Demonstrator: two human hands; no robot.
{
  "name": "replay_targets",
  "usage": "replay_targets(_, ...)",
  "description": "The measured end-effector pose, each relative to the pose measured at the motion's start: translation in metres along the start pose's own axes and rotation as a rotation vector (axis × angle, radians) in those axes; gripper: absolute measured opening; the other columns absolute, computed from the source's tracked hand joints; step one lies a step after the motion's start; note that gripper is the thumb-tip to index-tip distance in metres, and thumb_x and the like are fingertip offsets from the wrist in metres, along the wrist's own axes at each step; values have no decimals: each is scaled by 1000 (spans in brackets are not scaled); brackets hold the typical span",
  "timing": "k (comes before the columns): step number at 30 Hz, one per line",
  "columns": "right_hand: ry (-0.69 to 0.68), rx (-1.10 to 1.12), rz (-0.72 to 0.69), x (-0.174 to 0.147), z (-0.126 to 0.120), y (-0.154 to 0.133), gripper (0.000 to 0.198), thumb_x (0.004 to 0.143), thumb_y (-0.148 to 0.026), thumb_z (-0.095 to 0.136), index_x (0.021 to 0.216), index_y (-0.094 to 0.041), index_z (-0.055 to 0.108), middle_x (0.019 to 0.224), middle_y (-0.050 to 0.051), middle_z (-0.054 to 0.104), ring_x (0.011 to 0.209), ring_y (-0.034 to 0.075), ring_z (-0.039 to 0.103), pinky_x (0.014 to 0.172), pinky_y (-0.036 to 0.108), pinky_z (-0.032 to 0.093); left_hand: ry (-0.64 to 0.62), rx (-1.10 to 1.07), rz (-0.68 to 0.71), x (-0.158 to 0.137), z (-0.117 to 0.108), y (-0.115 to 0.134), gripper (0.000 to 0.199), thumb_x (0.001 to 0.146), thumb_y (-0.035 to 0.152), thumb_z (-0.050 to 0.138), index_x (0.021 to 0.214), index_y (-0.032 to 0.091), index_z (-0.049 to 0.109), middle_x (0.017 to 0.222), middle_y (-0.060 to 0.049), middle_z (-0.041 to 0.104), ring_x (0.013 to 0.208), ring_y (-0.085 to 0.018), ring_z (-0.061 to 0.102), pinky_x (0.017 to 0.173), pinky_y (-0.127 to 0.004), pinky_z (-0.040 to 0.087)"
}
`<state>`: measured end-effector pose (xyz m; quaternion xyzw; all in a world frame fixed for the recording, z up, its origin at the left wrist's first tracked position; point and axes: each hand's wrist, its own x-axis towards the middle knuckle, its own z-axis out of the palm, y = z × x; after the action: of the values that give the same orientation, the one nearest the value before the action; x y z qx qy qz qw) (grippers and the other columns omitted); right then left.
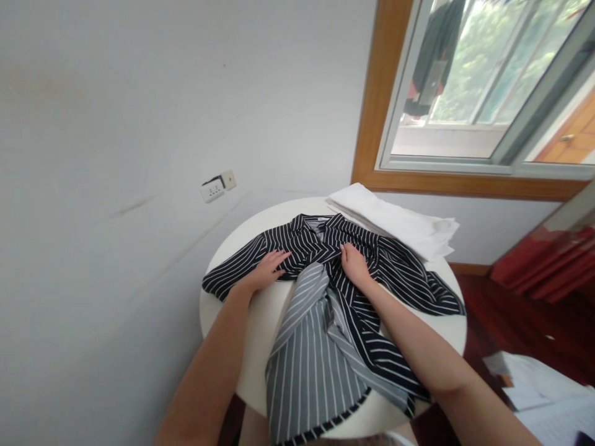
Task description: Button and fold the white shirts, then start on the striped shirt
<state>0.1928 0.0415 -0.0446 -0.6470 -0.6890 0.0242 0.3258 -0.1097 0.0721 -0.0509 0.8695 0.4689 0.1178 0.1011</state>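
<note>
A black shirt with white stripes [320, 347] lies across a round white table [253, 371]. Its collar points toward the wall and its sleeves reach out to both sides. The lower front is turned over, so the paler grey inner side shows, and the hem hangs at the near table edge. My left hand [268, 271] rests flat on the shirt near the left sleeve, fingers spread. Near the middle of the chest, my right hand [356, 265] is closed on a fold of the fabric, its fingertips pinched together.
A stack of white paper sheets [395, 217] lies at the table's back right, beside the shirt. Behind are a wall socket [212, 190] and a wood-framed window [446, 181]. Red cloth [543, 263] hangs at right, and more papers [548, 390] lie at lower right.
</note>
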Motion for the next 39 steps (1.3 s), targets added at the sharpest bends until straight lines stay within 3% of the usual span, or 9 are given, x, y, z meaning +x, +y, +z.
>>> replay_targets(6, -6, 38, -51, 0, -5, -3, 37, 100, -37, 29, 79, -20, 55, 78, 4, 64, 73, 17, 58, 67, 26, 35, 172, 13, 93, -3, -20, 34, 44, 78, 18, 56, 121, 20, 55, 128, -9, 55, 122, -25, 44, 108, -44, 29)
replay_targets(11, -53, 18, -110, -3, -23, -15, 58, 97, -52, 26, 66, -20, 62, 74, 5, 65, 78, 18, 57, 73, 28, 34, 110, -23, 162, -12, -38, 58, 18, 75, 29, 63, 91, 20, 59, 95, -4, 60, 95, -22, 51, 89, -37, 40)
replay_targets(14, -99, 31, -149, -6, -28, -25, 60, 94, -59, 30, 66, -22, 69, 77, 5, 66, 83, 20, 56, 77, 30, 34, -6, -54, 173, -15, -35, 57, 18, 75, 27, 62, 92, 21, 61, 92, -3, 60, 92, -21, 52, 86, -34, 40)
replay_targets(16, -133, 65, -177, -8, -26, -32, 56, 91, -62, 36, 71, -24, 72, 79, 5, 67, 84, 20, 55, 78, 31, 34, -15, -66, 154, -13, -30, 54, 20, 76, 25, 60, 95, 22, 62, 93, -3, 61, 93, -21, 53, 86, -34, 40)
replay_targets(20, -131, 144, -150, -7, -10, -42, 44, 89, -59, 45, 80, -26, 74, 84, 4, 68, 84, 19, 55, 79, 30, 35, 28, -71, 142, -5, -23, 49, 14, 77, 24, 57, 87, 21, 66, 88, -3, 63, 90, -20, 54, 85, -33, 40)
replay_targets(25, -77, 222, -122, -3, 1, -44, 32, 91, -44, 49, 79, -26, 71, 85, 1, 69, 85, 18, 56, 78, 28, 36, 63, -131, 220, -2, -31, 46, 14, 81, 29, 59, 78, 21, 70, 83, -2, 68, 85, -17, 58, 85, -32, 39)
replay_targets(32, -99, 233, -134, -2, 0, -50, 45, 87, -56, 49, 64, -21, 64, 74, 1, 65, 77, 16, 54, 73, 26, 35, 155, -252, 264, -3, -38, 53, 20, 82, 39, 61, 81, 23, 73, 86, -1, 70, 87, -16, 59, 87, -31, 40)
replay_targets(36, -63, 423, -195, -3, -2, -52, 50, 88, -56, 46, 55, -20, 54, 64, 0, 56, 69, 14, 51, 73, 26, 37, 215, -298, 214, -6, -44, 53, 23, 82, 43, 59, 81, 23, 72, 87, -2, 69, 89, -17, 58, 88, -32, 41)
replay_targets(39, -27, 587, -136, -3, -13, -45, 51, 88, -60, 41, 55, -21, 44, 58, -2, 47, 61, 13, 47, 64, 26, 39, 273, -296, 119, -10, -52, 48, 28, 83, 46, 56, 80, 21, 69, 86, -3, 68, 88, -18, 58, 86, -33, 43)
